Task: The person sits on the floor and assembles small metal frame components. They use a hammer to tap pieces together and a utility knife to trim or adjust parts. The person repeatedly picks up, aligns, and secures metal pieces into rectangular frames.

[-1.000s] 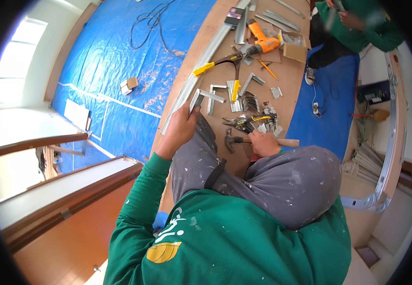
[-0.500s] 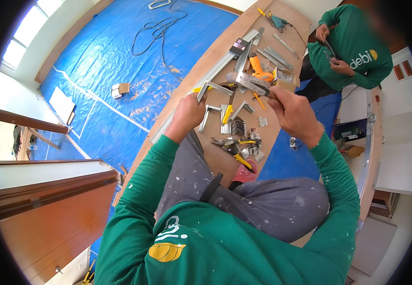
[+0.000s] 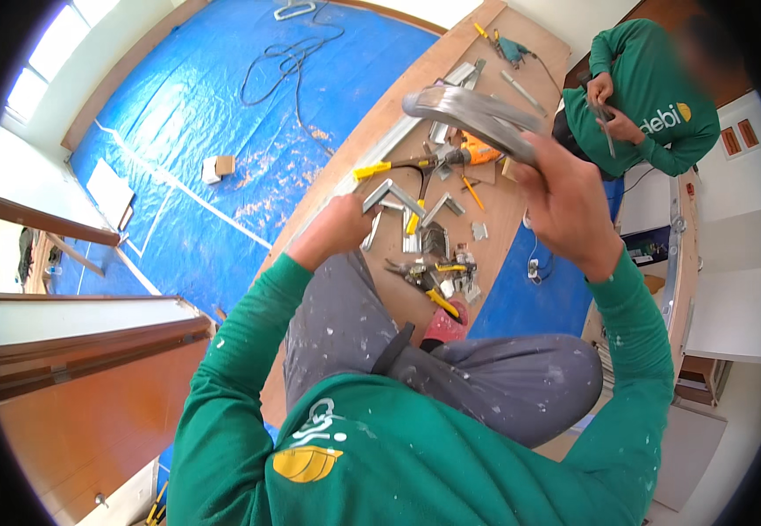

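My right hand (image 3: 569, 197), closed round its grip, holds a claw hammer (image 3: 446, 105) up above the wooden board. The metal head points left, and its outline is somewhat smeared. Lower and to the left, my left hand (image 3: 336, 230) pinches one end of a bent L-shaped metal profile (image 3: 395, 198) near the board's left edge. Another bent profile (image 3: 442, 210) lies just right of it. Close by are yellow-handled snips (image 3: 428, 282) and a tool with a yellow grip (image 3: 371, 170). An orange power tool (image 3: 480, 149) is partly hidden behind the hammer.
A long wooden board (image 3: 450, 53) runs away from me, with a pencil (image 3: 473, 193) and a teal power tool (image 3: 512, 51) on it. Blue sheeting (image 3: 187, 96) covers the floor, with a cable (image 3: 288, 57) and a small box (image 3: 218, 168). A co-worker (image 3: 661, 96) handles something at far right.
My right hand has lifted the hammer up and to the right, away from the bent profile. My left hand keeps its hold, slightly lower. The co-worker's hands have shifted.
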The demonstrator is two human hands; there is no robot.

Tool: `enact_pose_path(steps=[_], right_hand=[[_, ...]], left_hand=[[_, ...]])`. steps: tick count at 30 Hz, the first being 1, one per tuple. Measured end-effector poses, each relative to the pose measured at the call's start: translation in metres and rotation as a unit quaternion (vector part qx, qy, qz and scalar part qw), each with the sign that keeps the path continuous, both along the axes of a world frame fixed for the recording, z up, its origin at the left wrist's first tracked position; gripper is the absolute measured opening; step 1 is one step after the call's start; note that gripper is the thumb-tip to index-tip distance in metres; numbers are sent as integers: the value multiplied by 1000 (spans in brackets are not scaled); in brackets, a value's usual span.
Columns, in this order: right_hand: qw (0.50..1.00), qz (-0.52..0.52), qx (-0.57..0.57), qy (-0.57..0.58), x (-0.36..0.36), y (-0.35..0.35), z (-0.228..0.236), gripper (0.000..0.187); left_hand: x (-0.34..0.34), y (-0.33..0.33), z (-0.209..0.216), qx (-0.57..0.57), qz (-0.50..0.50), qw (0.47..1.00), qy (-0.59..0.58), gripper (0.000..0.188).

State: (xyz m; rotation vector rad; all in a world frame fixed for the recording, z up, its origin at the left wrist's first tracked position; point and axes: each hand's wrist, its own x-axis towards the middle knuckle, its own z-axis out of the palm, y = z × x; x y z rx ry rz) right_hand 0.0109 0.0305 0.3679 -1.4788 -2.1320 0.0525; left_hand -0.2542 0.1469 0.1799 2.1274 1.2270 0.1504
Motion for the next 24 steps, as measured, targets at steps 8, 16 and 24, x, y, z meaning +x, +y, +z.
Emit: enact_pose_path(steps=[8,16,24], right_hand=[[985,-58,-137,-91,20,0,-65,17],[996,12,48,74,-11,-9,16,25],[994,-1,-73,85,-12,-3,-1,22]], left_hand=[[-1,7,14,17,-69,997,26,48],[-13,11,26,-36,-49,997,-49,50],[-35,-4,40,-253,-8,967,-16,46]])
